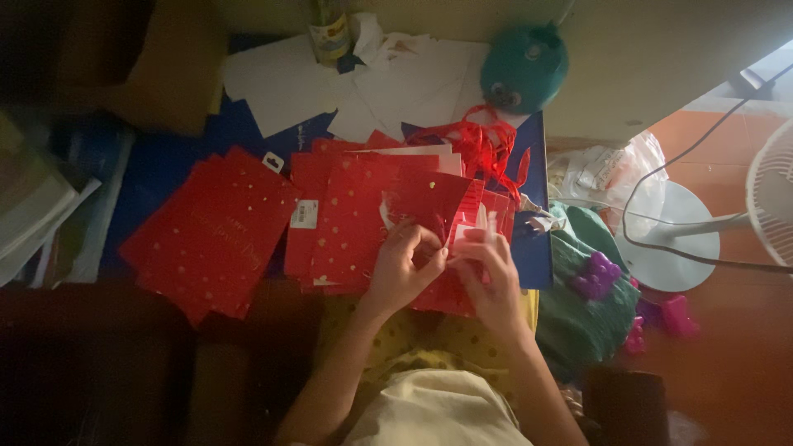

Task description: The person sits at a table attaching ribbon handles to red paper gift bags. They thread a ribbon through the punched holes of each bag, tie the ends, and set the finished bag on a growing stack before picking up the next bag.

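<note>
**Folding a red bag**

Working over the blue mat [157,177], I face a stack of red bags [211,235]. One red bag [425,206] tilts, its long axis pointing up-right. My left hand [401,268] and right hand [491,277] pinch its lower edge, fingers clamped.

Red gift bags, white tags and a labelled bottle around the two hands

A flat red paper gift bag with gold dots [429,206] lay folded just above the left hand [402,268] and right hand [489,277], both touching it. More flat red dotted paper bags [211,231] lay fanned out to the left of the left hand, well apart from it. A small white rectangular sticker label [304,214] sat on one bag, up and left of the left hand. A little white hang tag [273,162] lay farther up-left. A glass bottle with a yellow-green label [330,33] stood far above both hands.
</note>
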{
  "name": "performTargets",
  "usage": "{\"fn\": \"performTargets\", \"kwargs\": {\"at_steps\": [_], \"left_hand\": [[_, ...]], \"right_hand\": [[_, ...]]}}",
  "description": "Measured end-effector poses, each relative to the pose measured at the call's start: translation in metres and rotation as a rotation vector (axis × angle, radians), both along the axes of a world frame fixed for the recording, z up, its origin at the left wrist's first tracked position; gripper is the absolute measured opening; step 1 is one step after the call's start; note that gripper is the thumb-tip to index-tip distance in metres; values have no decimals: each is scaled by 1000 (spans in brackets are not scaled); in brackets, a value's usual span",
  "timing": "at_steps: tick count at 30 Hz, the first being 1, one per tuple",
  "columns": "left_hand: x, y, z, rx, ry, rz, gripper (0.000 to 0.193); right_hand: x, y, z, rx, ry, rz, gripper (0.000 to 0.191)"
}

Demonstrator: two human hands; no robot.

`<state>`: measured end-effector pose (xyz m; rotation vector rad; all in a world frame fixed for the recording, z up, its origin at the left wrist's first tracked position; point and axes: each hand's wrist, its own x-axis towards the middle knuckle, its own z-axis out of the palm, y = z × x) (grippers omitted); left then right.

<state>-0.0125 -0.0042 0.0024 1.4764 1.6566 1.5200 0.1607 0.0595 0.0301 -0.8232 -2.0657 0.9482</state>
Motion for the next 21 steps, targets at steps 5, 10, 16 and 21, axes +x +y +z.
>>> {"fn": "performTargets", "kwargs": {"at_steps": [5,10,16,21], "left_hand": [[1,-1,3,22,56,40,19],[1,-1,4,32,34,11,18],[1,-3,3,44,8,7,15],[0,-1,3,73,33,-5,14]], "right_hand": [[-6,-2,-5,145,-99,-38,18],[0,1,-18,18,-106,-68,15],[5,5,-21,-530,293,-97,20],[0,3,-13,105,-55,19,32]]}}
